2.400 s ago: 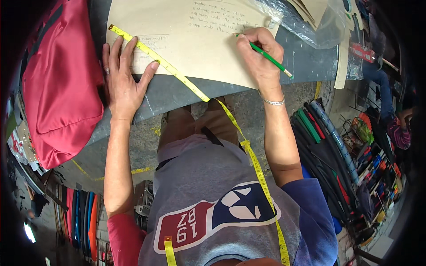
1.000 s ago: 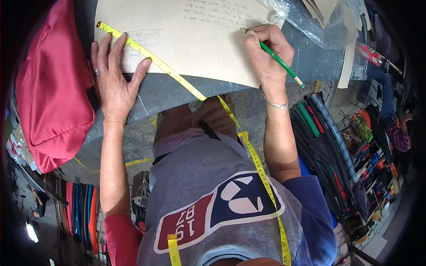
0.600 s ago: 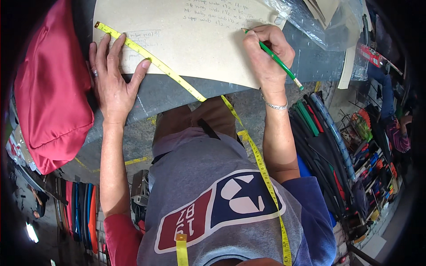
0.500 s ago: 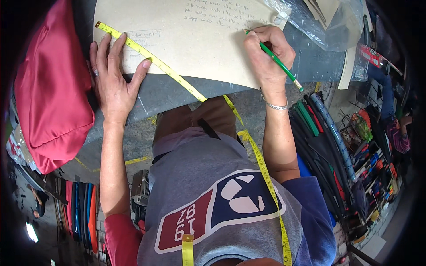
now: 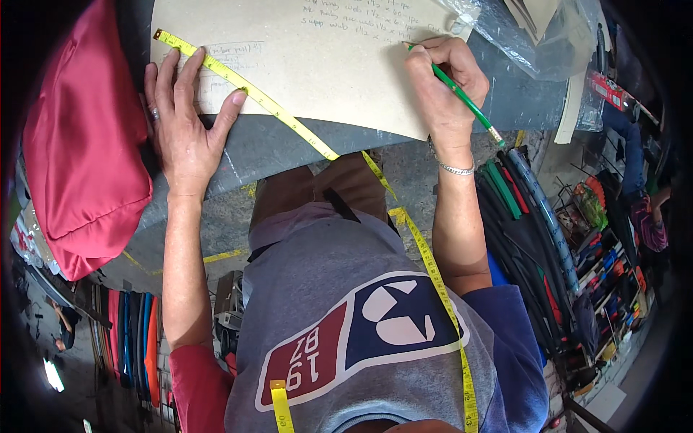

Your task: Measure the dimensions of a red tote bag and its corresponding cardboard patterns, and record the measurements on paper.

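A large sheet of tan paper (image 5: 325,86) with handwritten lines lies on the dark table. My right hand (image 5: 449,86) grips a green pencil (image 5: 462,94), its tip touching the paper near the end of the written lines. Spread flat, my left hand (image 5: 189,130) rests on the paper's left part and the table, its fingertips at a yellow tape measure (image 5: 278,110). The tape slants across the sheet and hangs over the near table edge. Another tape measure (image 5: 432,267) stretch runs down over my shirt.
Shiny red fabric (image 5: 86,159) is heaped at the left. Clear plastic (image 5: 523,43) with paper pieces lies at the far right of the table (image 5: 361,131). Rolls of material (image 5: 530,216) stand at the right, and more rolls (image 5: 130,346) at the lower left. Another person (image 5: 646,216) is at the far right.
My right hand and the pencil have shifted slightly right along the writing. My left hand stays in place on the paper, and the hanging tape has swung a little.
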The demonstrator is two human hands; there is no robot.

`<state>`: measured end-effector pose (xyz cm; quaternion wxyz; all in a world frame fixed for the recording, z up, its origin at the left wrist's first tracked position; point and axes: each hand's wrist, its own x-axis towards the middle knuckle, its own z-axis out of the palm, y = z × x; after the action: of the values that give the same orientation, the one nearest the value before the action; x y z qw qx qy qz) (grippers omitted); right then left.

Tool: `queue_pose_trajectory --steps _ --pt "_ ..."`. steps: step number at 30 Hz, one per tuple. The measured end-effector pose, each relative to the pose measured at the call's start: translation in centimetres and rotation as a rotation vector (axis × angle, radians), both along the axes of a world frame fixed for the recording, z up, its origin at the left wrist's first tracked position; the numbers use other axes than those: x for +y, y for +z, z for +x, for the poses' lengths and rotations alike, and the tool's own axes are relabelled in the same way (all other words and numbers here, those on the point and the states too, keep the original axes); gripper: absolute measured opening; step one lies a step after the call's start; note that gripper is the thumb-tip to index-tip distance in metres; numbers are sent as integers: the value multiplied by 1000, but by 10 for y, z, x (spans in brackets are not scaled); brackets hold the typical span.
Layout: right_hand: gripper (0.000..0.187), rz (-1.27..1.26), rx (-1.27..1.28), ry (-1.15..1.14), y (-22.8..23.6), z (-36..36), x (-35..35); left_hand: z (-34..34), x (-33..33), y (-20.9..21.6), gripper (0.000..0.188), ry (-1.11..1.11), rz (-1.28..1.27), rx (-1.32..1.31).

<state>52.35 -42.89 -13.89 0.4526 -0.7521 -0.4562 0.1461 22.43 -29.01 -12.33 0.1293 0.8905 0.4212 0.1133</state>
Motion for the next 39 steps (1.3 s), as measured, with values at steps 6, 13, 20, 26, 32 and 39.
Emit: queue_pose_trajectory --steps 6,13,20,26,32,39 --pt "15 48 -28 22 0 0 0 0 0 -1 71 -1 -3 -13" --pt "14 23 51 40 -1 3 -3 0 0 0 71 3 -7 -18" --pt "14 16 -46 24 3 0 -2 1 0 0 72 1 -1 -11" --pt "14 30 2 65 3 5 -2 0 0 0 72 -2 13 2" --pt "12 -44 23 39 3 8 -3 1 -1 0 69 4 -2 -37" --pt "10 21 42 44 1 12 -13 -1 1 -1 71 -5 30 6"
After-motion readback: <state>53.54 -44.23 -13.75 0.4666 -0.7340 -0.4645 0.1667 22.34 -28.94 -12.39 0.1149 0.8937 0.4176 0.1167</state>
